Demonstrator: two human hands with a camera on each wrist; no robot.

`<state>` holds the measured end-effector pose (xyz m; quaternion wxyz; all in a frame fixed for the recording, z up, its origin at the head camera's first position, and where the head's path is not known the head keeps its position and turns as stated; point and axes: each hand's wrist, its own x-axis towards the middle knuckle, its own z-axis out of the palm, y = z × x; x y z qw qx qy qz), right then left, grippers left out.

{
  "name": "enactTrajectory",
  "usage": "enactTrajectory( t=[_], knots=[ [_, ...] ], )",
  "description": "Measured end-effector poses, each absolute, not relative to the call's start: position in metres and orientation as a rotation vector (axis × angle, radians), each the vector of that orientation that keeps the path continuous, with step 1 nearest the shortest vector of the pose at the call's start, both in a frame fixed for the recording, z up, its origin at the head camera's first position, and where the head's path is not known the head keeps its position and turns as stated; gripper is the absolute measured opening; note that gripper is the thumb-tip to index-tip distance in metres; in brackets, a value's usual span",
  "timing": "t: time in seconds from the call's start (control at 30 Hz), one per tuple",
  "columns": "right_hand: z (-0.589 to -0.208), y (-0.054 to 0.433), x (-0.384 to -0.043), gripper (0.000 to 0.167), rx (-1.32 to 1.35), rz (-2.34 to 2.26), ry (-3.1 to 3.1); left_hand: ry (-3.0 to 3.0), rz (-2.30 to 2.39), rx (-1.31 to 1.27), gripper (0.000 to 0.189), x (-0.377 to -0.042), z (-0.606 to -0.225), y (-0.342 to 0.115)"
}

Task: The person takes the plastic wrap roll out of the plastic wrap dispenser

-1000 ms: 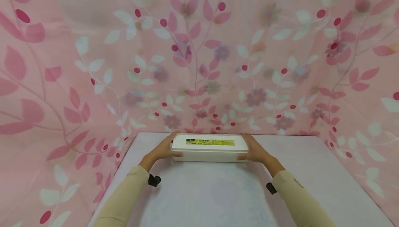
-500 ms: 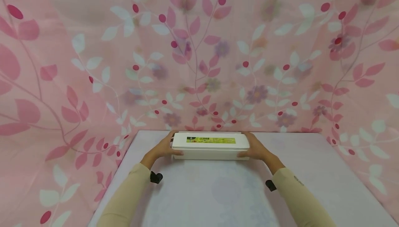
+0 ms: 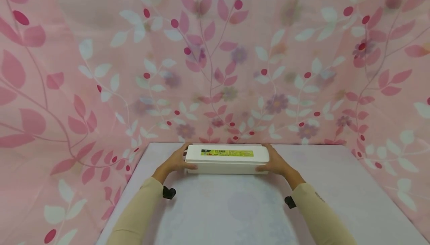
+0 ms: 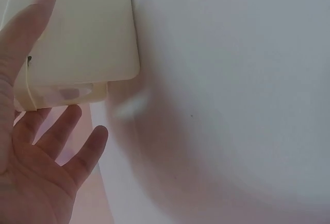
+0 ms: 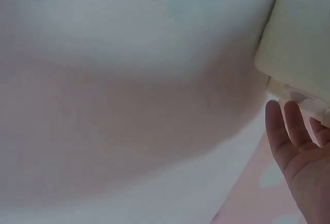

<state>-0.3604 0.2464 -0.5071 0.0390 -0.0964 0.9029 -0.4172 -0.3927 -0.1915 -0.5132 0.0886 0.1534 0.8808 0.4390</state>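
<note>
A long white lidded box (image 3: 226,168) lies crosswise near the table's far edge, with a yellow-green label (image 3: 227,152) on its lid. My left hand (image 3: 176,161) holds its left end, the thumb across the front face. At the opposite end, my right hand (image 3: 276,162) grips it in the same way. In the left wrist view, the thumb (image 4: 31,20) lies along the box (image 4: 98,33) while the other fingers (image 4: 87,154) are spread by its end. The right wrist view shows fingertips (image 5: 273,112) at the end of the box (image 5: 299,33); that thumb is hidden.
A pale cloth covers the table (image 3: 242,207). Pink leaf-patterned fabric (image 3: 215,69) rises behind it and along both sides. Small black wrist devices (image 3: 169,192) sit at the cuffs of the beige sleeves (image 3: 136,215).
</note>
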Motion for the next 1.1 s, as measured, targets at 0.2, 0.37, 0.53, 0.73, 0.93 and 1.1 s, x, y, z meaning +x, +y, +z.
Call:
enactTrajectory(
  t=[0.2, 0.37, 0.53, 0.73, 0.93, 1.1],
  knots=[
    [-0.5, 0.245, -0.36, 0.109, -0.304, -1.268, 2.765, 2.624, 1.303, 0.476, 0.109, -0.397, -0.515, -0.191],
    [-0.502, 0.248, -0.364, 0.11, -0.287, -1.285, 2.738, 2.586, 1.321, 0.516, 0.106, -0.397, -0.512, -0.191],
    [-0.509, 0.25, -0.366, 0.111, -0.291, -1.293, 2.717, 2.59, 1.277, 0.497, 0.108, -0.396, -0.509, -0.191],
    [-0.508, 0.252, -0.365, 0.114, -0.264, -1.24, 2.748, 2.51, 1.335, 0.504, 0.112, -0.398, -0.509, -0.186],
    [-0.507, 0.249, -0.363, 0.116, -0.281, -1.317, 2.692, 2.491, 1.394, 0.533, 0.11, -0.398, -0.51, -0.183],
    [-0.509, 0.248, -0.364, 0.119, -0.254, -1.331, 2.648, 2.513, 1.365, 0.553, 0.108, -0.4, -0.513, -0.184]
  ],
)
